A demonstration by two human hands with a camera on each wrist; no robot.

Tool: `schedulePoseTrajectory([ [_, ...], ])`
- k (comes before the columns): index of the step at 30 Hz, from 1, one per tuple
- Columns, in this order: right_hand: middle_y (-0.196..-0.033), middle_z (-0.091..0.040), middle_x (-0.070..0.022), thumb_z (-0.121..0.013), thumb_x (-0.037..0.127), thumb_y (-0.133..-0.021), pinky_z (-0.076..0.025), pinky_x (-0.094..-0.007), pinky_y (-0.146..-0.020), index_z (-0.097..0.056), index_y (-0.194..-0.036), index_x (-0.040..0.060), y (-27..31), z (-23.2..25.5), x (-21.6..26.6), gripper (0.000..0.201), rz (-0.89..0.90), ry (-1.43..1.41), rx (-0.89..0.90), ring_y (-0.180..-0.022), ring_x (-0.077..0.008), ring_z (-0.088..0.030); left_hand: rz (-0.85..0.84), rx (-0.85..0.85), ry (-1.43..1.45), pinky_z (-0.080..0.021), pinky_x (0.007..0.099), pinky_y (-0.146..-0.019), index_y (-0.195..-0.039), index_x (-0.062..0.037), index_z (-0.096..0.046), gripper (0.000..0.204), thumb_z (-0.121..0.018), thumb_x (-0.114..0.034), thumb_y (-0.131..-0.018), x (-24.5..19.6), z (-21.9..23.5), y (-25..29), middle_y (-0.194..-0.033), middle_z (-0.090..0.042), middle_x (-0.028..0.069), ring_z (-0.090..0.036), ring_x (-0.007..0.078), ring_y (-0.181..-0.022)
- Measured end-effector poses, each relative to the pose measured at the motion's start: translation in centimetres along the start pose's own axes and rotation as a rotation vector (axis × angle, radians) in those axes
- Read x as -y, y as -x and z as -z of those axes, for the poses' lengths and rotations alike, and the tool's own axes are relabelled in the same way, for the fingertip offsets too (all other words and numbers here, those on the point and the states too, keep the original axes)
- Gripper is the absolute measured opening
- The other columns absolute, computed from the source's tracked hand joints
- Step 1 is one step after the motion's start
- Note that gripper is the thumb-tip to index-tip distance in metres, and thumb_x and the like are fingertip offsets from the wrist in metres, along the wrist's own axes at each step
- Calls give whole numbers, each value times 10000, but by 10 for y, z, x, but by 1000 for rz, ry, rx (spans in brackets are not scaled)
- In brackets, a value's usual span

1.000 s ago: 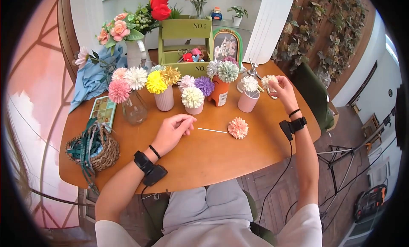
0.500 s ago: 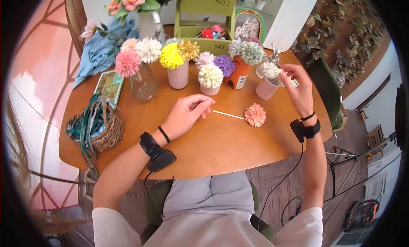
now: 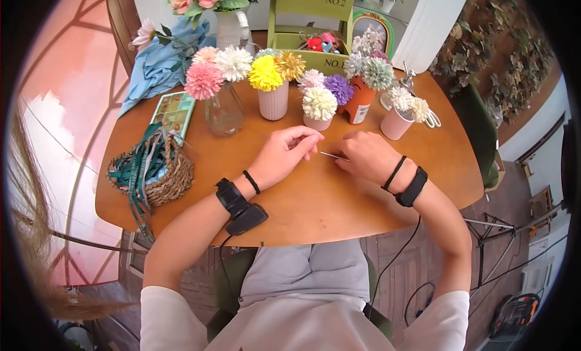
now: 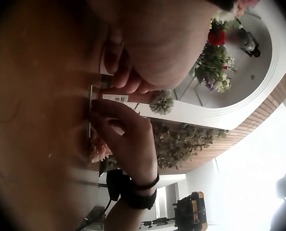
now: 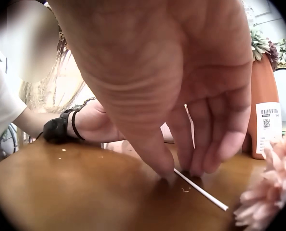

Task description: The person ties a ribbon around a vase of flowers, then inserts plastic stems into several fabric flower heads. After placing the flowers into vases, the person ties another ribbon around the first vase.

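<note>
A thin white stick point(image 5: 200, 190) lies low over the tabletop, with the thumb and fingertips of my right hand point(image 3: 369, 160) pinching it. One stick end is close beside a peach pompom flower point(image 5: 270, 187), which the right hand hides in the head view. Just left of the stick, my left hand point(image 3: 284, 151) has loosely curled fingers and holds nothing that shows. Behind the right hand, a pink cup point(image 3: 396, 125) carries a white flower point(image 3: 399, 98) and a cream flower point(image 3: 419, 109).
Pompom flowers fill a glass vase point(image 3: 225, 114), a ribbed pink vase point(image 3: 273, 103), a small pink pot point(image 3: 316, 122) and an orange vase point(image 3: 361, 103) along the back. A wicker basket point(image 3: 175, 178) of ribbons stands left, near a picture box point(image 3: 173, 114). Behind is a green crate point(image 3: 311, 18).
My right hand has let go of the cream flower, now in the pink cup, and come left and nearer to take the white stick. The left hand stays loosely curled; the head view has shifted.
</note>
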State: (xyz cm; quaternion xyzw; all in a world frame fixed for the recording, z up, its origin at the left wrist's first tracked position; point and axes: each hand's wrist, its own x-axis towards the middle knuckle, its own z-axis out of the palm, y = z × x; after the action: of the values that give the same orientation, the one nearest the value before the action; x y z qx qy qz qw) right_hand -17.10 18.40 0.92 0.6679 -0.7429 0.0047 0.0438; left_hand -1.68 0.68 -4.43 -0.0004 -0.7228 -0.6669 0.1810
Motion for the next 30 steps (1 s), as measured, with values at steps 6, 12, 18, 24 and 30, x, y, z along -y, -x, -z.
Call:
schedulePoseTrajectory([
  [6, -728, -686, -188, -673, 140, -813, -578, -452, -666, -696, -726, 5, -12, -5, 3, 162, 2, 61, 16, -723, -365, -694, 6, -5, -35, -501, 221, -747, -1176, -10, -685, 247, -548, -179, -1059, 2, 2, 0, -925, -653, 0, -592, 67, -807],
  [12, -720, -680, -206, -663, 127, -775, -579, -447, -654, -696, -706, 12, -20, -2, 4, 138, -10, 68, 81, -703, -365, -697, 9, 4, -41, -502, 222, -742, -1174, -15, -688, 245, -557, -183, -1054, 5, 1, -1, -924, -667, 2, -591, 65, -798],
  [18, -686, -660, -201, -666, 121, -759, -569, -460, -638, -660, -824, 0, -23, -9, 6, 138, -1, 27, -30, -669, -374, -676, 14, -17, -44, -502, 219, -736, -1168, -1, -688, 252, -562, -186, -1053, 4, 2, 0, -922, -668, 4, -591, 61, -798],
  [24, -799, -637, -182, -683, 76, -785, -561, -451, -693, -559, -1044, 5, -10, 14, 3, 296, 126, -37, -189, -767, -366, -666, 24, -14, -9, -498, 209, -736, -1167, -4, -689, 247, -553, -177, -1055, 3, 1, 0, -915, -664, -3, -593, 60, -799],
  [30, -851, -639, -178, -615, 82, -889, -530, -445, -730, -606, -923, 10, 20, 38, -9, 81, 45, -209, -245, -826, -371, -649, -2, -6, -25, -490, 206, -721, -1147, -7, -693, 247, -558, -194, -1056, 9, 3, -1, -895, -660, -11, -584, 50, -782],
])
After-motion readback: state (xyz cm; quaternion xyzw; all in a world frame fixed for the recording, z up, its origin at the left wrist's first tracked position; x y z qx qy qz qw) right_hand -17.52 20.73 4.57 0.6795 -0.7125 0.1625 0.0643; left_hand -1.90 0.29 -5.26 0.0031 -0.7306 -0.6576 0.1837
